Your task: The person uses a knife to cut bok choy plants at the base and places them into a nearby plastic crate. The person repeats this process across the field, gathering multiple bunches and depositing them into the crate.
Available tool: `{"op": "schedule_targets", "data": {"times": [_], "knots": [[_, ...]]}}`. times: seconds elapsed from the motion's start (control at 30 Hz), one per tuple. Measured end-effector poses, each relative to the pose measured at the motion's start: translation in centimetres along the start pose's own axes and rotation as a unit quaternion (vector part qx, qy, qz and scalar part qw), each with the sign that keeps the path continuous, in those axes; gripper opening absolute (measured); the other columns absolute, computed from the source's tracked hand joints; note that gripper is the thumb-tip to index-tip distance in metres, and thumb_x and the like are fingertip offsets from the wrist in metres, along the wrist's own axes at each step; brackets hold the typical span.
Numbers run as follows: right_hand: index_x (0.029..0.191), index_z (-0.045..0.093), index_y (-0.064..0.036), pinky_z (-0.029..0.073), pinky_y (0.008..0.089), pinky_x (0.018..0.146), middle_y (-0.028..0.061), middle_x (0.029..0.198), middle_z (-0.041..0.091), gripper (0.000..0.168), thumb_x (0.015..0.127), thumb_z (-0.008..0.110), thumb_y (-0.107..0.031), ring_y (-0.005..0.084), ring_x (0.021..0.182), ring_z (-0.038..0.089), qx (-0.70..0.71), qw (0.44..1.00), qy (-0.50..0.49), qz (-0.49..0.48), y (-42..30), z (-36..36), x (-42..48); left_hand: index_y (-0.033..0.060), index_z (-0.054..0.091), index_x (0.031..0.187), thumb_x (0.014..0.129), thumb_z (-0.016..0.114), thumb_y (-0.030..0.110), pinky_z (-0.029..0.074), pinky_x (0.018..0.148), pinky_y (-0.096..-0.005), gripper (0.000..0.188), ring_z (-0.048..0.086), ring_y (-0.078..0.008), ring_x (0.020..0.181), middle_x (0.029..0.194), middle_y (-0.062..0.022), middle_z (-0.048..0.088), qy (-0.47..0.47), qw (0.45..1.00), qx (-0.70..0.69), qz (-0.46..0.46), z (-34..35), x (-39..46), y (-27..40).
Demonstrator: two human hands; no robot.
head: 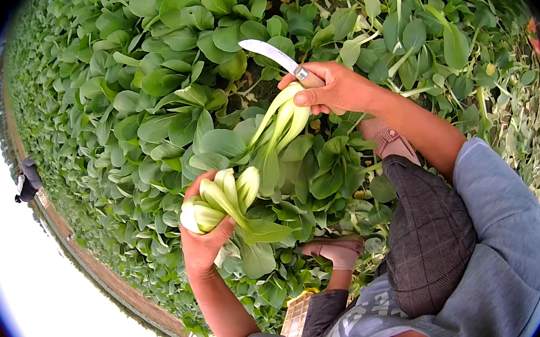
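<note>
My left hand (201, 243) is wrapped around a bunch of bok choy (223, 196). Its pale stalk bases face up, and the leaves hang below my thumb. In my right hand (343, 87) is a curved knife (269, 52) with a wooden handle and metal collar, its blade pointing away past my fingers. The same hand pinches one bok choy head (284, 114) by its pale base between thumb and fingers. That head's leaves trail down toward the left bunch and overlap the growing plants, so their tips are hard to separate.
Dense rows of bok choy (151, 92) fill the ground ahead. Cut leaves and stalks (406, 53) litter the right side. A plastic crate (296, 315) stands beside my leg. Another person (29, 178) bends over at the far left. My shoe (333, 245) rests among plants.
</note>
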State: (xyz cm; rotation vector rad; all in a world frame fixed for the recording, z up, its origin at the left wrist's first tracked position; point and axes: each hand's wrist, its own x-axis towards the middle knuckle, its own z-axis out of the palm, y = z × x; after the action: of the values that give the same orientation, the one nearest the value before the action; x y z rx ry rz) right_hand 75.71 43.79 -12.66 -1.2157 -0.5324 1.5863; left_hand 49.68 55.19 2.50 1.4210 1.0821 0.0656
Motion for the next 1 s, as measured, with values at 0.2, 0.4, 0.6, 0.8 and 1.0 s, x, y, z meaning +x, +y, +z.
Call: {"op": "schedule_targets", "data": {"times": [0.2, 0.4, 0.6, 0.8, 1.0], "knots": [[0.111, 0.057, -0.007, 0.036, 0.0175, 0.043, -0.0039, 0.073, 0.054, 0.041, 0.084, 0.068, -0.036, 0.003, 0.052, 0.048, 0.137, 0.986, -0.099, 0.003, -1.3, 3.3, -0.3, 0.0072, 0.023, 0.142, 0.054, 0.089, 0.035, 0.04, 0.098, -0.0376, 0.113, 0.046, -0.025, 0.117, 0.133, -0.0132, 0.041, -0.041, 0.991, 0.11, 0.058, 0.7, 3.4, 3.7], [0.112, 0.056, -0.005, 0.038, 0.0204, 0.044, -0.0021, 0.073, 0.055, 0.034, 0.091, 0.06, -0.032, 0.0031, 0.054, 0.048, 0.07, 0.996, 0.005, -0.053, -0.6, 2.9, 0.3, 0.0043, 0.037, 0.135, 0.065, 0.076, 0.008, 0.044, 0.092, -0.0315, 0.08, 0.056, -0.0191, 0.103, 0.115, -0.0109, 0.057, 0.045, 0.965, 0.259, 0.011, 4.8, 5.8, -0.1], [0.108, 0.059, -0.009, 0.048, 0.0329, 0.062, 0.0079, 0.087, 0.055, 0.037, 0.072, 0.069, -0.008, 0.0257, 0.074, 0.058, -0.444, 0.805, 0.216, -0.329, 2.9, 1.1, -0.1, -0.0009, 0.048, 0.124, 0.069, 0.072, 0.004, 0.046, 0.086, -0.0283, 0.061, 0.057, -0.0127, 0.093, 0.107, -0.0058, 0.06, 0.026, 0.993, 0.084, -0.083, 2.6, 6.1, -2.6], [0.108, 0.057, -0.011, 0.048, 0.0346, 0.061, 0.0073, 0.086, 0.052, 0.044, 0.067, 0.068, -0.003, 0.0255, 0.075, 0.057, -0.479, 0.759, 0.205, -0.39, 3.8, 1.8, 0.8, -0.0006, 0.051, 0.119, 0.069, 0.073, 0.006, 0.046, 0.084, -0.0278, 0.056, 0.056, -0.0123, 0.09, 0.103, -0.0049, 0.06, 0.026, 0.992, 0.081, -0.092, 3.0, 6.0, -2.5], [0.094, 0.049, -0.008, 0.05, 0.0356, 0.06, 0.0087, 0.079, 0.052, 0.017, 0.082, 0.058, -0.015, 0.0261, 0.073, 0.059, -0.559, 0.753, 0.163, -0.306, 5.9, 1.3, 3.0, -0.0001, 0.055, 0.11, 0.069, 0.073, 0.007, 0.046, 0.081, -0.0273, 0.046, 0.057, -0.0113, 0.086, 0.098, -0.0032, 0.062, -0.02, 0.982, 0.144, -0.124, 1.6, 7.4, -2.2]]}}
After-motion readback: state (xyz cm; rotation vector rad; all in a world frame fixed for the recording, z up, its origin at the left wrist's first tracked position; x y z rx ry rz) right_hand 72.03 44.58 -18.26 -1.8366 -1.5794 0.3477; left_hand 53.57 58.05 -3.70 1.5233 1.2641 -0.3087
